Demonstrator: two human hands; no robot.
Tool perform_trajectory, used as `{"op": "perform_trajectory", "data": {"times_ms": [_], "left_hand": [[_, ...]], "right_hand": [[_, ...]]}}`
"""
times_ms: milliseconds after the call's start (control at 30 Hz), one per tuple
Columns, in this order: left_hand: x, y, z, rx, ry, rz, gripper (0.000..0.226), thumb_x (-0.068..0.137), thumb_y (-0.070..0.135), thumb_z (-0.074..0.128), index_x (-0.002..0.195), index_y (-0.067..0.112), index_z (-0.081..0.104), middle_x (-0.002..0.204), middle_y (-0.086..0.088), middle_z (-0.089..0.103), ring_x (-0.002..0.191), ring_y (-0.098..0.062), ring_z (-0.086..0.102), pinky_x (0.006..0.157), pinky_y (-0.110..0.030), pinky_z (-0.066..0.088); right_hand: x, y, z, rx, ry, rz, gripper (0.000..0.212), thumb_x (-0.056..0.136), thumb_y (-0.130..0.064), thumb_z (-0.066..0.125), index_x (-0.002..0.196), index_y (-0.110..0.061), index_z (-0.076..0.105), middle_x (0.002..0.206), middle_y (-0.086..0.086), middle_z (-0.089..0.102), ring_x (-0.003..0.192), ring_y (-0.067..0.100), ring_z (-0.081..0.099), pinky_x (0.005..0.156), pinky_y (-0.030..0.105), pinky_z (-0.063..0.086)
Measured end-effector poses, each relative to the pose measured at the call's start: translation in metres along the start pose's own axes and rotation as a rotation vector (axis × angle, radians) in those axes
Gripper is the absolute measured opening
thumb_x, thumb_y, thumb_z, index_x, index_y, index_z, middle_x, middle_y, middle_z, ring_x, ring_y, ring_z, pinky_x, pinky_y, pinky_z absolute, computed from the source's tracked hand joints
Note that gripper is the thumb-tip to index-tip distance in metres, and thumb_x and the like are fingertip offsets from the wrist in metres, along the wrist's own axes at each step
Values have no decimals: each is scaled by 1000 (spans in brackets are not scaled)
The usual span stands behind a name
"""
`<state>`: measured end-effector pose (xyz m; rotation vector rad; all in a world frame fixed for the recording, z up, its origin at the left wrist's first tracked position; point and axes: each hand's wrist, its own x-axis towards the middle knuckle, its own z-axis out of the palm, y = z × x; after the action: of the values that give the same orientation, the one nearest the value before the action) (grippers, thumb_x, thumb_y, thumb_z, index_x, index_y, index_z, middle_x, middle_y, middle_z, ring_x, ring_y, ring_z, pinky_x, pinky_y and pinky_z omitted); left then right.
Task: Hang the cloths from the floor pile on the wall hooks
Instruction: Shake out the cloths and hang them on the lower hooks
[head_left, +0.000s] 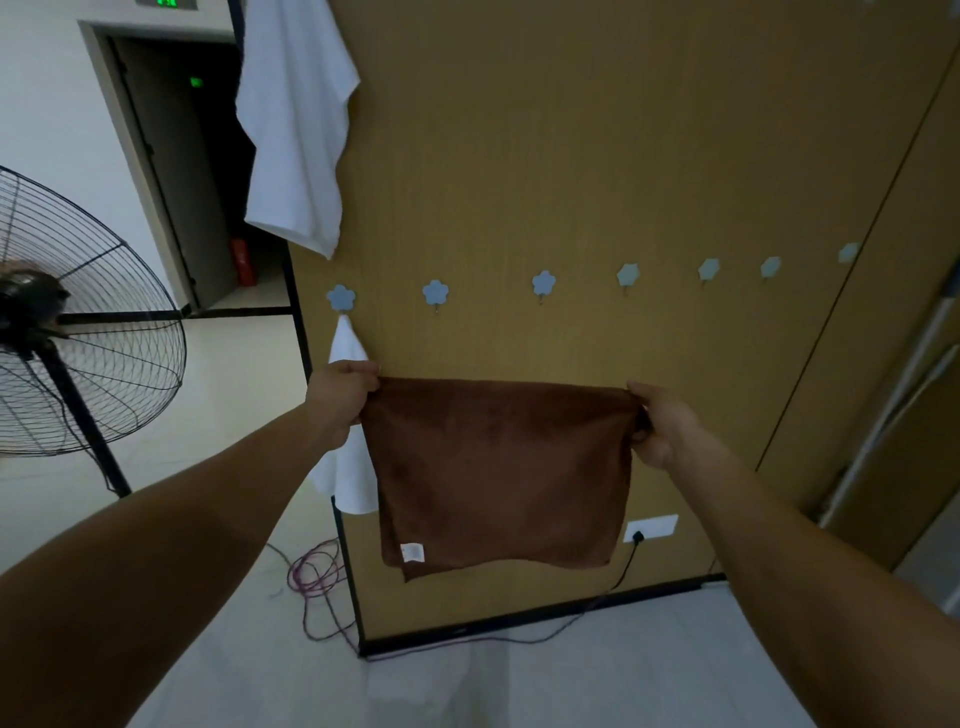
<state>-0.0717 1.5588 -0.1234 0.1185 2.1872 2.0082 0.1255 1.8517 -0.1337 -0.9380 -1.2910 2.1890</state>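
A brown cloth (498, 467) is hanging spread out in front of the wooden wall (571, 156), below the row of hooks and not on any of them. The left hand (343, 400) is pinching its top left corner, fingers curled round the edge. The right hand (660, 421) is gripping the top right corner, fingers closed over the bunched fabric. The top edge is stretching nearly level between the two hands, and a small white label (412, 552) is showing near the bottom left corner.

Above the cloth, flower-shaped hooks are sitting in a line across the wall. The leftmost hook (341, 297) is carrying a white cloth (348, 483), which is hanging partly behind the left hand and the brown cloth's left edge. The next hook (435, 292) and those further right are showing bare.

A large white towel (296, 130) is hanging higher up at the wall's left edge. A wall socket (652, 527) with a black plug in it is sitting just right of the brown cloth's lower corner. A purple cable (311, 571) is lying coiled on the floor at the wall's left foot, and a standing fan (78, 322) is standing at the far left
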Motion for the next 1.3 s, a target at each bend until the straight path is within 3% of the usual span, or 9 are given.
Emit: {"op": "perform_trajectory", "data": {"times_ms": [200, 400, 567, 733, 933, 1000, 1067, 1133, 1300], "left_hand": [[-1, 1, -9, -2, 51, 25, 28, 81, 0, 60, 101, 13, 73, 81, 0, 62, 63, -12, 51, 38, -12, 36], [0, -2, -14, 51, 87, 55, 32, 79, -2, 61, 106, 10, 72, 96, -8, 63, 62, -12, 48, 51, -19, 37], [-1, -4, -10, 214, 46, 87, 29, 74, -3, 65, 97, 14, 70, 84, 2, 60, 68, -7, 52, 59, -15, 41], [-2, -2, 0, 482, 105, 181, 15, 71, 3, 67, 58, 10, 62, 61, -2, 55, 59, -15, 51, 55, -22, 41], [-9, -2, 2, 704, 199, 328, 11, 76, 14, 65, 69, 9, 73, 72, -7, 66, 72, -22, 61, 64, -27, 47], [-13, 0, 7, 739, 279, 452, 20, 75, 16, 67, 56, 10, 64, 63, -5, 59, 71, -26, 59, 71, -35, 49], [-14, 1, 13, 692, 392, 539, 36, 72, 13, 67, 45, 12, 44, 52, -3, 43, 66, -31, 53, 62, -34, 42], [-14, 3, 19, 534, 413, 501, 28, 75, 13, 64, 54, 9, 45, 59, -3, 44, 66, -26, 49, 58, -29, 35], [-2, -1, 30, 272, 400, 420, 16, 81, 6, 52, 70, 17, 46, 70, 2, 53, 65, -12, 50, 53, -23, 33]], "right_hand": [[6, 1, -4, -183, 7, -149, 18, 99, -12, 48, 112, -16, 59, 86, -3, 57, 67, 7, 49, 46, 21, 35], [14, -2, -2, -152, -42, -284, 24, 90, -3, 59, 110, -13, 66, 103, -3, 63, 91, 6, 56, 71, 17, 41], [21, 2, -1, -421, 45, -432, 32, 77, 2, 73, 105, -13, 68, 93, -2, 65, 80, 4, 61, 61, 9, 46], [37, 4, -3, -872, 157, -583, 24, 76, -7, 77, 98, -13, 68, 92, 2, 65, 82, 18, 62, 76, 28, 51], [48, -11, 4, -987, 139, -707, 9, 76, -12, 71, 72, -14, 63, 83, 7, 66, 84, 27, 64, 79, 34, 52], [50, -14, 10, -883, 123, -744, 15, 75, -10, 68, 68, -13, 55, 89, 8, 63, 87, 24, 61, 79, 34, 51], [50, -16, 19, -659, 66, -697, 23, 78, -7, 64, 67, -16, 46, 80, -2, 59, 81, 18, 57, 72, 31, 47], [51, -14, 32, -523, 42, -659, 24, 83, -5, 57, 68, -18, 42, 70, -3, 51, 73, 17, 51, 63, 30, 42], [62, -7, 55, -591, -341, -601, 13, 93, -29, 55, 90, -17, 58, 77, -5, 55, 74, 14, 52, 64, 27, 43]]}}
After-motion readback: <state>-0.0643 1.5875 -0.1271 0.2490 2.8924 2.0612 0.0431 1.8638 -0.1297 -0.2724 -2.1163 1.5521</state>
